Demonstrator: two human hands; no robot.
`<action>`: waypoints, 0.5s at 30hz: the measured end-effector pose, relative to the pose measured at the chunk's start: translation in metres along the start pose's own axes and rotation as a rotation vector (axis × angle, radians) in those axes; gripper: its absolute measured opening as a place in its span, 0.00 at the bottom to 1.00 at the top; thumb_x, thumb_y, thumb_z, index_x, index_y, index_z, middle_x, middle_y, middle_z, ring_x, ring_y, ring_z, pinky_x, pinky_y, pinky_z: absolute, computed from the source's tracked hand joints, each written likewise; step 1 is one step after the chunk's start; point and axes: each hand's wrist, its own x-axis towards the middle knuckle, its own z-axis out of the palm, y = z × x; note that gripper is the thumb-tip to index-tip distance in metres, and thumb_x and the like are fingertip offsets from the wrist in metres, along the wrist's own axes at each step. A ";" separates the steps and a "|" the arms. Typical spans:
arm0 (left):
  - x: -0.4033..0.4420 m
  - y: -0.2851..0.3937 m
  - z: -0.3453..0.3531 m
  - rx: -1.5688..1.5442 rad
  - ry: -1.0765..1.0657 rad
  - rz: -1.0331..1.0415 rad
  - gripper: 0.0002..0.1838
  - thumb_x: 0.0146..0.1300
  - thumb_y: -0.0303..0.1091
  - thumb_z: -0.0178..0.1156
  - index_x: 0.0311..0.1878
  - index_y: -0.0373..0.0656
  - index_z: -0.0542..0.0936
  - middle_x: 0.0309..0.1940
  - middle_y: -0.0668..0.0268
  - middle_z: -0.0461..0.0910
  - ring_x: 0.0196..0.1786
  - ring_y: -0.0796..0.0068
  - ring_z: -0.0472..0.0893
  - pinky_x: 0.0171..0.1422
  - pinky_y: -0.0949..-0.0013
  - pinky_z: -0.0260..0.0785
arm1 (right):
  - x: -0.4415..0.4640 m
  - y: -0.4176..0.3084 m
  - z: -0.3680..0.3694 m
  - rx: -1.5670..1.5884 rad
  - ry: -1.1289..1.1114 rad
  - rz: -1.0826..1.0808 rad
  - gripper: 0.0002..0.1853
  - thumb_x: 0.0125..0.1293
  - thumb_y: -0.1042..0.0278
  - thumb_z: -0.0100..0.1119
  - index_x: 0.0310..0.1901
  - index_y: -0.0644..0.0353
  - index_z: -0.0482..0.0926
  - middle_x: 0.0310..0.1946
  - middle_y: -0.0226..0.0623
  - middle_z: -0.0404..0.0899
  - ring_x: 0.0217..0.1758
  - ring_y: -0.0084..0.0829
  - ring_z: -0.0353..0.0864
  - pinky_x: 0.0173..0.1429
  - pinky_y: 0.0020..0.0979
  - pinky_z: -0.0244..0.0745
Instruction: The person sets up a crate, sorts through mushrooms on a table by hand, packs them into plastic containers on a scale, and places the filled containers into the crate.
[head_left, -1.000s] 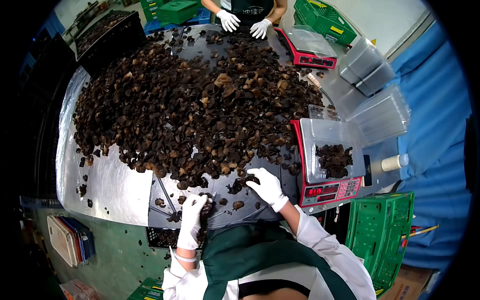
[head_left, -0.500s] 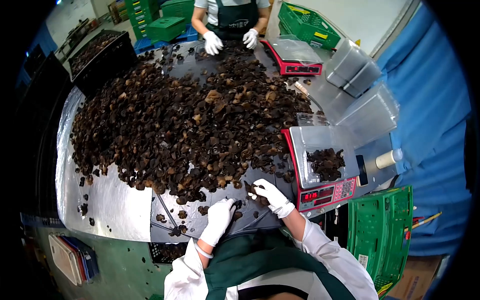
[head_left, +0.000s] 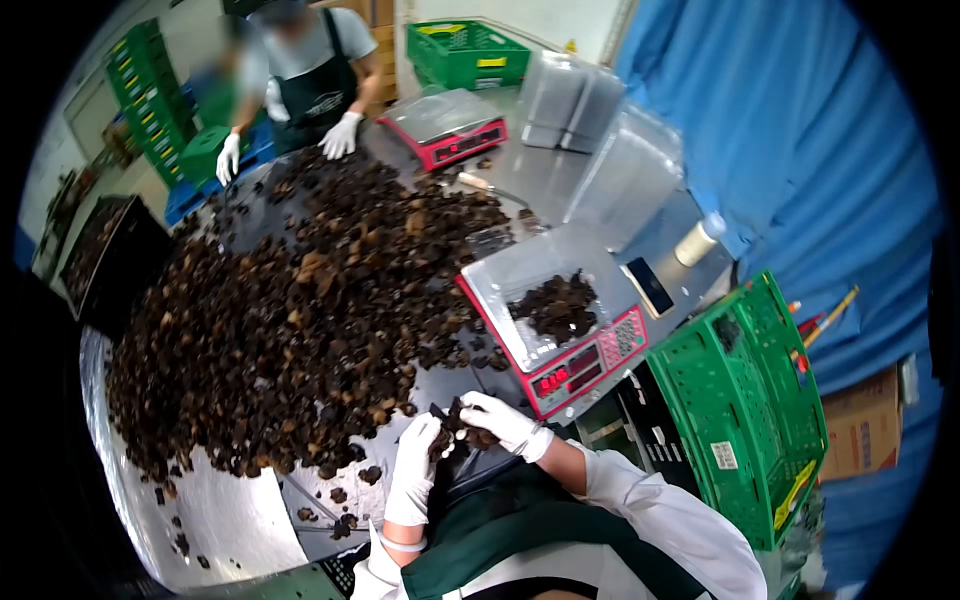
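Note:
Both my hands wear white gloves and meet just above the near edge of the table. My left hand (head_left: 414,466) is closed on dark wood ear mushroom pieces (head_left: 461,438), partly hidden by the fingers. My right hand (head_left: 503,424) grips the same dark cluster from the other side. Beyond them spreads a large heap of brown-black wood ear mushrooms (head_left: 290,330). To the right stands a red digital scale (head_left: 587,372) with lit red digits. On its pan is a clear plastic box holding wood ear mushrooms (head_left: 556,306).
Across the table, a person in a green apron (head_left: 305,90) works with white-gloved hands at the heap. Near them sits a second red scale (head_left: 445,128). Clear plastic boxes (head_left: 640,175), a phone (head_left: 650,287) and a white bottle (head_left: 700,238) line the right. Green crates (head_left: 740,400) stand below.
My view has turned to the right. My hands have come together, and mushroom pieces are now held between both. The person opposite has spread their hands apart, leaning over the heap.

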 end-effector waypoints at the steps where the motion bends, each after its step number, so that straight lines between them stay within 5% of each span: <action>1: 0.001 -0.002 0.005 0.059 -0.002 0.023 0.06 0.67 0.34 0.56 0.41 0.42 0.77 0.29 0.73 0.75 0.30 0.83 0.72 0.34 0.77 0.64 | -0.006 -0.007 0.003 0.049 -0.021 0.011 0.08 0.69 0.65 0.55 0.47 0.55 0.72 0.27 0.22 0.73 0.27 0.15 0.71 0.29 0.18 0.64; 2: 0.005 -0.006 0.013 0.054 0.053 0.062 0.06 0.66 0.33 0.57 0.41 0.42 0.77 0.29 0.73 0.76 0.30 0.84 0.72 0.34 0.78 0.64 | -0.002 -0.006 0.008 0.009 -0.013 -0.208 0.12 0.67 0.68 0.58 0.50 0.56 0.71 0.30 0.24 0.74 0.28 0.16 0.72 0.31 0.20 0.67; 3: 0.007 -0.008 0.021 0.037 0.093 0.063 0.06 0.66 0.30 0.57 0.42 0.40 0.78 0.31 0.73 0.77 0.30 0.85 0.72 0.35 0.79 0.65 | -0.018 -0.022 0.006 -0.014 -0.018 -0.162 0.15 0.64 0.71 0.61 0.51 0.59 0.71 0.35 0.27 0.76 0.34 0.17 0.74 0.38 0.22 0.72; 5: 0.014 -0.001 0.039 0.389 0.082 0.250 0.07 0.65 0.29 0.57 0.44 0.39 0.79 0.32 0.72 0.78 0.32 0.86 0.73 0.37 0.80 0.66 | -0.012 -0.018 -0.004 -0.212 0.068 -0.467 0.17 0.62 0.71 0.63 0.52 0.61 0.72 0.37 0.29 0.77 0.40 0.19 0.76 0.46 0.25 0.73; 7: 0.019 0.013 0.066 0.587 0.011 0.340 0.11 0.63 0.28 0.59 0.49 0.38 0.79 0.39 0.68 0.80 0.42 0.81 0.76 0.49 0.76 0.68 | -0.022 -0.036 -0.024 -0.163 0.168 -0.395 0.14 0.60 0.73 0.64 0.47 0.62 0.75 0.38 0.32 0.78 0.42 0.21 0.76 0.48 0.25 0.73; 9: 0.036 0.026 0.092 0.604 -0.049 0.338 0.12 0.64 0.28 0.58 0.50 0.37 0.78 0.40 0.67 0.80 0.42 0.81 0.75 0.49 0.75 0.68 | -0.026 -0.065 -0.048 -0.337 0.298 -0.655 0.13 0.60 0.74 0.63 0.46 0.62 0.76 0.37 0.31 0.79 0.41 0.21 0.77 0.47 0.26 0.74; 11: 0.058 0.037 0.123 0.482 -0.025 0.448 0.12 0.67 0.28 0.56 0.50 0.36 0.79 0.39 0.67 0.80 0.42 0.82 0.75 0.48 0.76 0.68 | -0.053 -0.116 -0.064 -0.220 0.300 -0.463 0.12 0.59 0.75 0.63 0.45 0.63 0.77 0.38 0.33 0.79 0.42 0.22 0.77 0.47 0.27 0.74; 13: 0.085 0.038 0.144 0.411 0.044 0.465 0.10 0.68 0.29 0.55 0.49 0.36 0.79 0.38 0.65 0.81 0.42 0.80 0.76 0.48 0.75 0.68 | -0.050 -0.139 -0.101 -0.748 0.415 -0.805 0.14 0.56 0.73 0.65 0.45 0.62 0.78 0.39 0.38 0.78 0.43 0.31 0.79 0.50 0.31 0.74; 15: 0.109 0.030 0.162 0.528 0.131 0.626 0.11 0.69 0.30 0.54 0.47 0.34 0.78 0.39 0.61 0.81 0.43 0.74 0.77 0.53 0.70 0.68 | -0.048 -0.159 -0.123 -1.028 0.437 -0.911 0.18 0.53 0.67 0.67 0.46 0.59 0.78 0.41 0.39 0.77 0.46 0.38 0.78 0.53 0.34 0.73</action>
